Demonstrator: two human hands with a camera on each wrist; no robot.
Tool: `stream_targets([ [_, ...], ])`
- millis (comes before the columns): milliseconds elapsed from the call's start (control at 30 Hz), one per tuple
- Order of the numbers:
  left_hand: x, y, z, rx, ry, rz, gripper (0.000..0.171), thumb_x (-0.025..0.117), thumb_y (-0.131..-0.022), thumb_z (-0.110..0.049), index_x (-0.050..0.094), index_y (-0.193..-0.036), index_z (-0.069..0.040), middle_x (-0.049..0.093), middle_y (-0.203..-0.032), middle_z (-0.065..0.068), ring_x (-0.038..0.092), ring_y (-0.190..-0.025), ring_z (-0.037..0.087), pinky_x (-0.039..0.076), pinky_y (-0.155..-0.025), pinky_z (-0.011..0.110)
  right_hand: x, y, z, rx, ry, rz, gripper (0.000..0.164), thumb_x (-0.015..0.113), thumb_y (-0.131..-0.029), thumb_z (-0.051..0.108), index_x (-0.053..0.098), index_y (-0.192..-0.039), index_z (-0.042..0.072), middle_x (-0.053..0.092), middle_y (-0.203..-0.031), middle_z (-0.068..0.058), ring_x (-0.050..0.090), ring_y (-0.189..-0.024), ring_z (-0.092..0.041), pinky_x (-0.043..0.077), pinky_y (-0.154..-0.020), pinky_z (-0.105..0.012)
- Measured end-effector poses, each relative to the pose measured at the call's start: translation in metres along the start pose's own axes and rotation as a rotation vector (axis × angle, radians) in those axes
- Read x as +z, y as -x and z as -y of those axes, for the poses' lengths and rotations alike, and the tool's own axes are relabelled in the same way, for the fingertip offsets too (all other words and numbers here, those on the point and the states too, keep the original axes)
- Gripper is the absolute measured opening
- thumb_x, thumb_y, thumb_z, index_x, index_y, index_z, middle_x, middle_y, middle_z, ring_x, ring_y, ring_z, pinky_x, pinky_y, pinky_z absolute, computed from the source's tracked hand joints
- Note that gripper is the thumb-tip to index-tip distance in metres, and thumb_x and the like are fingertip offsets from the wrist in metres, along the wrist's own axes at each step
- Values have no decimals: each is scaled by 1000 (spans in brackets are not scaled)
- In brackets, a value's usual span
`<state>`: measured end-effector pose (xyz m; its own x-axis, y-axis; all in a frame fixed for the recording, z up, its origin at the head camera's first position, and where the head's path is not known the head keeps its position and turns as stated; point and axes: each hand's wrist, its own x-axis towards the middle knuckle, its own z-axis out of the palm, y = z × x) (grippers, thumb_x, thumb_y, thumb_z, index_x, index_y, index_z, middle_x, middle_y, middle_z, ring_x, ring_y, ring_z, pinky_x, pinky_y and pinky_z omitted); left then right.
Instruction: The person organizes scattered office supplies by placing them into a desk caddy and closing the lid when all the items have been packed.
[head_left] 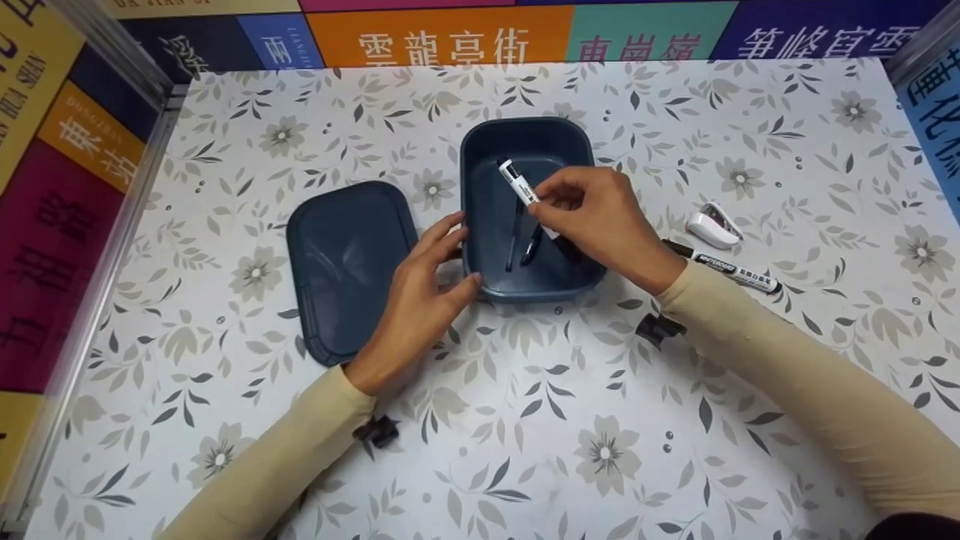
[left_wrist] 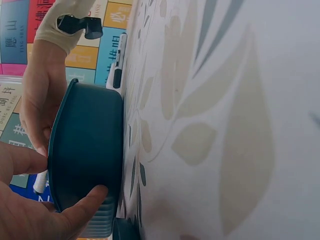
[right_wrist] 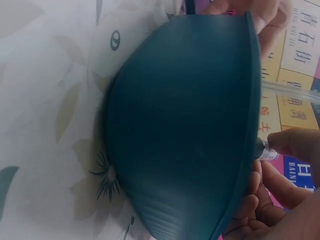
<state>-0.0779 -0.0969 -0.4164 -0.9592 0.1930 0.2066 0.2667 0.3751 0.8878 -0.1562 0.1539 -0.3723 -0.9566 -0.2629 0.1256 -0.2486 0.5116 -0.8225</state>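
A dark blue rectangular box [head_left: 526, 136] stands uncovered on the table. My right hand [head_left: 600, 206] is over its right side, pinching a white whiteboard marker [head_left: 517, 182] with black ends between thumb and fingers. The marker slants over the box interior, its lower end partly behind the hand. Two slim dark pens [head_left: 514, 238] lie on the box floor. My left hand [head_left: 420, 289] rests against the box's left side, fingers extended along the wall and thumb at the near corner. In the left wrist view, those fingertips [left_wrist: 37, 162] touch the box's outer side.
Left of the box lies its dark blue lid [head_left: 351, 262], partly behind my left hand. To the right are another whiteboard marker [head_left: 739, 273], partly hidden by the right wrist, and a small white stapler [head_left: 714, 227]. Printed panels [head_left: 442, 37] border the flower-patterned table.
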Motion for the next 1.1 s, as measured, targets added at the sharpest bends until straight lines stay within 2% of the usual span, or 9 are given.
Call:
stream_targets([
  [200, 0, 0, 0, 2, 32, 5, 58, 74, -95, 0, 61, -150, 9, 50, -168, 13, 70, -127, 30, 61, -103, 48, 7, -7, 1, 6, 69, 38, 13, 82, -97, 15, 84, -106, 6, 80, -91, -6, 70, -79, -12, 52, -71, -18],
  [500, 0, 0, 1, 14, 36, -3, 57, 74, -94, 1, 62, -149, 10, 51, -168, 15, 70, -126, 32, 60, -105, 48, 15, -15, 7, 42, 153, 77, 15, 81, -95, 20, 84, -104, 8, 81, -92, -5, 73, -83, -15, 51, -73, -21],
  [633, 0, 0, 2, 19, 33, -6, 57, 74, -94, 1, 61, -149, 11, 51, -167, 16, 70, -126, 34, 57, -109, 49, 19, -19, 8, 61, 167, 92, 15, 81, -94, 20, 84, -101, 9, 81, -91, -4, 73, -81, -15, 52, -71, -22],
  [967, -1, 1, 1, 6, 27, 1, 58, 74, -95, 0, 60, -150, 11, 50, -168, 15, 69, -129, 37, 61, -104, 50, 26, -26, 12, 101, 204, 121, 18, 81, -95, 26, 85, -104, 11, 83, -94, -3, 75, -84, -15, 54, -74, -26],
  [1100, -1, 0, 0, 3, 20, 7, 58, 73, -96, -1, 60, -151, 10, 49, -169, 14, 69, -129, 36, 57, -109, 48, 24, -27, 12, 92, 180, 114, 17, 81, -97, 26, 86, -105, 11, 83, -95, -3, 74, -85, -15, 52, -73, -24],
])
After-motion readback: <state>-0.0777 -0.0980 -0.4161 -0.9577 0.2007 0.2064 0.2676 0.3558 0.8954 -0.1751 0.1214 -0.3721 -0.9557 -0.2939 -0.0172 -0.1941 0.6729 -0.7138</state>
